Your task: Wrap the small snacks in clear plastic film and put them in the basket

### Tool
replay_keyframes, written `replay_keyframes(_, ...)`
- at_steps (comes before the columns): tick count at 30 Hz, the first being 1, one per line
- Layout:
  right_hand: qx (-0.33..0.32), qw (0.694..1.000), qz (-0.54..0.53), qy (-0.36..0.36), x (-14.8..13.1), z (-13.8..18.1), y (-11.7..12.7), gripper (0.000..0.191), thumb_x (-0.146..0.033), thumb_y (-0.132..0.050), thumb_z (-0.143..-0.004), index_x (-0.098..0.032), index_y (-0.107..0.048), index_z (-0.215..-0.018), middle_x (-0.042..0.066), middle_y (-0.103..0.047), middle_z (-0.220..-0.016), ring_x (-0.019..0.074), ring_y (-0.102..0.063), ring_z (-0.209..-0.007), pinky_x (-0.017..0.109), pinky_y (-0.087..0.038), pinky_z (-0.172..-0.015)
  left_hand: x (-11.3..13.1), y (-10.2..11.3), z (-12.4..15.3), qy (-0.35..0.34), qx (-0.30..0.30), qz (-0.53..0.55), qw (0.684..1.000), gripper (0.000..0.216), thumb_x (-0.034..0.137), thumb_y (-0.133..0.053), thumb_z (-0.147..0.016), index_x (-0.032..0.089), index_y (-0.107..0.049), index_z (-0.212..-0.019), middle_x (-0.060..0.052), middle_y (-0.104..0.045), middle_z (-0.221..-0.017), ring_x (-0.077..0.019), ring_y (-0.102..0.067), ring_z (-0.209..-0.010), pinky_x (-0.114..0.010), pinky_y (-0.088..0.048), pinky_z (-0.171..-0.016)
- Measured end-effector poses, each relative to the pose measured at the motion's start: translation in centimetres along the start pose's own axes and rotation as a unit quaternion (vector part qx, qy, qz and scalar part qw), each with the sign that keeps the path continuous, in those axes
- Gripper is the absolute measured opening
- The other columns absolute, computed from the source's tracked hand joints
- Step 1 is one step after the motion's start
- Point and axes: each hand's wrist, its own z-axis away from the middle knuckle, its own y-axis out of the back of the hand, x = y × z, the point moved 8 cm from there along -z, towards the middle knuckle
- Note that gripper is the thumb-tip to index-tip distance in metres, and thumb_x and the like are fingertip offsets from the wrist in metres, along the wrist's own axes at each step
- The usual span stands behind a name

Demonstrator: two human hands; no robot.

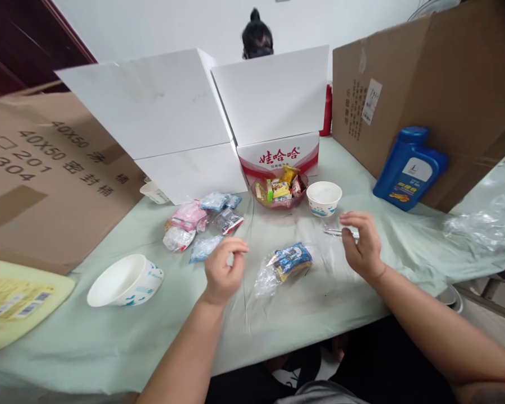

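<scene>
My left hand [226, 269] is raised over the table with its fingers bent and the thumb apart, and nothing shows in it. Just beyond it lies a light blue packet [202, 248], near a pile of pink packets [189, 215] and a dark packet [228, 220]. Between my hands rests a blue and gold snack packet [293, 259], with crumpled clear plastic [267, 279] against its left side. My right hand [362, 246] is open, thumb and curved fingers apart. A thin silvery object [333, 232] lies partly hidden behind its fingertips.
A pinkish glass bowl of wrapped snacks [271, 203] and a paper bowl [324, 201] stand ahead. Another paper bowl [128, 280] sits left. White boxes [168, 106], brown cartons [387, 95] and a blue jug [410, 168] surround the table. A person [257, 39] is behind the boxes.
</scene>
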Motion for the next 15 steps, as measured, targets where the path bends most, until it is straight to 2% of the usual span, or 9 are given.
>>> replay_keyframes(1, -0.021, 0.998, -0.024, 0.060, -1.9, -0.1, -0.1, 0.028, -0.011, -0.050, -0.084, -0.024, -0.054, -0.108, 0.008, -0.063, -0.099, 0.0251, -0.061, -0.099, 0.046, -0.052, -0.085, 1.7, -1.1, 0.2, -0.044, -0.047, -0.009, 0.998, 0.017, 0.008, -0.050, -0.082, 0.020, -0.060, -0.089, -0.003, -0.066, -0.086, -0.0171, -0.064, -0.085, -0.032, -0.053, -0.079)
replay_keyframes(3, -0.118, 0.982, -0.049, 0.141, -4.7, 0.3, -1.8, 0.033, -0.014, -0.053, -0.086, -0.025, -0.052, -0.117, 0.008, -0.064, -0.105, 0.0252, -0.061, -0.104, 0.045, -0.052, -0.087, 3.6, -3.2, 0.7, -0.079, -0.127, -0.069, 0.986, 0.023, 0.014, -0.056, -0.083, 0.020, -0.060, -0.105, -0.007, -0.068, -0.101, -0.0221, -0.063, -0.097, -0.038, -0.052, -0.086)
replay_keyframes(5, -0.217, 0.966, -0.015, 0.142, -5.0, 1.2, -4.2, 0.039, -0.022, -0.055, -0.090, -0.021, -0.048, -0.128, 0.013, -0.061, -0.121, 0.0278, -0.055, -0.118, 0.046, -0.050, -0.093, 3.5, -4.7, 1.1, -0.069, -0.185, -0.142, 0.970, 0.033, 0.024, -0.063, -0.082, 0.018, -0.059, -0.114, -0.011, -0.067, -0.109, -0.0279, -0.061, -0.104, -0.045, -0.049, -0.089)
replay_keyframes(7, -0.271, 0.956, 0.048, 0.102, -3.7, 1.8, -6.0, 0.045, -0.030, -0.054, -0.092, -0.014, -0.047, -0.133, 0.020, -0.057, -0.129, 0.0322, -0.050, -0.123, 0.051, -0.046, -0.095, 3.0, -5.7, 1.3, -0.063, -0.221, -0.181, 0.956, 0.024, 0.026, -0.063, -0.084, 0.018, -0.063, -0.107, -0.009, -0.069, -0.100, -0.0290, -0.061, -0.100, -0.047, -0.048, -0.087)
replay_keyframes(9, -0.309, 0.944, 0.080, 0.080, -2.4, 2.2, -6.9, 0.045, -0.036, -0.054, -0.093, -0.010, -0.051, -0.130, 0.020, -0.063, -0.116, 0.0329, -0.055, -0.111, 0.052, -0.045, -0.091, 3.1, -6.0, 1.4, -0.074, -0.238, -0.176, 0.952, 0.008, 0.019, -0.058, -0.087, 0.019, -0.066, -0.091, -0.006, -0.068, -0.086, -0.0262, -0.060, -0.095, -0.045, -0.047, -0.086)
replay_keyframes(12, -0.380, 0.919, 0.039, 0.093, -2.3, 2.4, -6.9, 0.033, -0.038, -0.053, -0.093, -0.013, -0.064, -0.113, 0.011, -0.068, -0.086, 0.0251, -0.059, -0.085, 0.044, -0.045, -0.083, 5.1, -6.2, 1.9, -0.093, -0.279, -0.115, 0.949, 0.014, 0.013, -0.052, -0.090, 0.019, -0.065, -0.087, -0.005, -0.067, -0.089, -0.0236, -0.058, -0.102, -0.041, -0.046, -0.091)
replay_keyframes(13, -0.408, 0.907, 0.010, 0.101, -2.7, 2.5, -6.7, 0.029, -0.038, -0.053, -0.094, -0.016, -0.067, -0.105, 0.009, -0.067, -0.080, 0.0228, -0.058, -0.080, 0.041, -0.044, -0.081, 6.2, -6.6, 2.5, -0.099, -0.316, -0.085, 0.940, 0.014, 0.012, -0.052, -0.090, 0.019, -0.064, -0.088, -0.005, -0.067, -0.093, -0.0224, -0.058, -0.103, -0.038, -0.046, -0.091)
replay_keyframes(15, -0.471, 0.874, -0.046, 0.109, -3.7, 2.9, -6.1, 0.025, -0.036, -0.052, -0.094, -0.019, -0.069, -0.090, 0.006, -0.065, -0.074, 0.0197, -0.057, -0.076, 0.035, -0.043, -0.076, 8.0, -7.8, 4.4, -0.101, -0.422, -0.042, 0.900, 0.013, 0.012, -0.053, -0.089, 0.020, -0.063, -0.087, -0.003, -0.067, -0.092, -0.0191, -0.060, -0.095, -0.032, -0.048, -0.084)
